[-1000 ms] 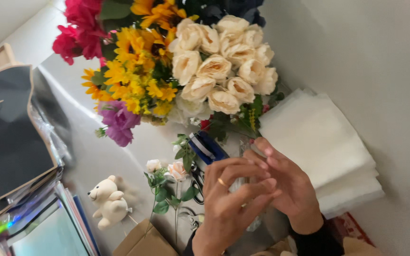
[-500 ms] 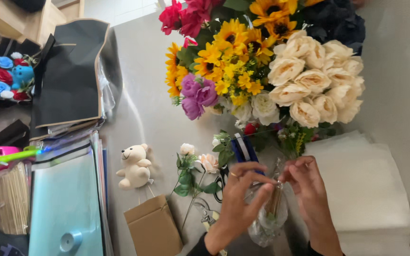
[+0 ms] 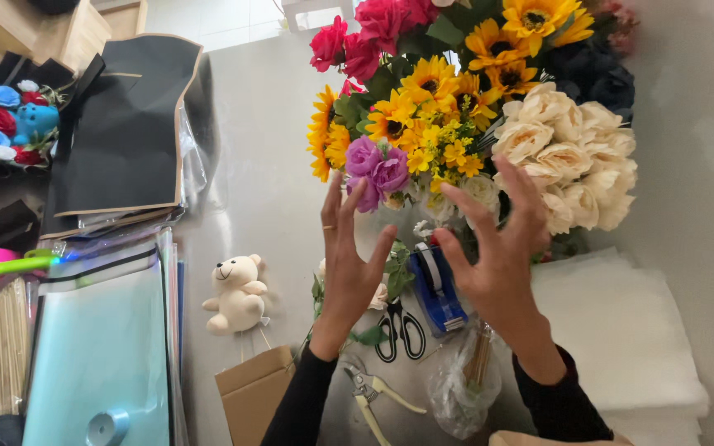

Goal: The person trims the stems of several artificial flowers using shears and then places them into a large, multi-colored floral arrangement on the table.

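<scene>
My left hand [image 3: 347, 266] and my right hand [image 3: 497, 252] are raised side by side with fingers spread, holding nothing. They hover just below a large bunch of artificial flowers: sunflowers [image 3: 423, 103], cream roses [image 3: 568, 161], red roses [image 3: 357, 37] and purple flowers [image 3: 378, 169]. Between my hands on the table lies a blue tape dispenser [image 3: 435, 289]. Black-handled scissors [image 3: 398, 326] rest under my left palm's edge. A clear plastic bag holding sticks [image 3: 466, 384] sits near my right wrist.
A small white teddy bear [image 3: 237, 293] and a brown paper bag [image 3: 249, 392] lie left of my arm. Pruning shears [image 3: 369, 392] are near the front. Stacked wrapping sheets [image 3: 101, 347], black sheets [image 3: 126, 124], white tissue [image 3: 621, 330] and a small blue-and-red bouquet [image 3: 6, 124] surround the table.
Both hands have let go of the clear bag of sticks, lifted up toward the flowers and spread open. The camera view has moved closer over the table.
</scene>
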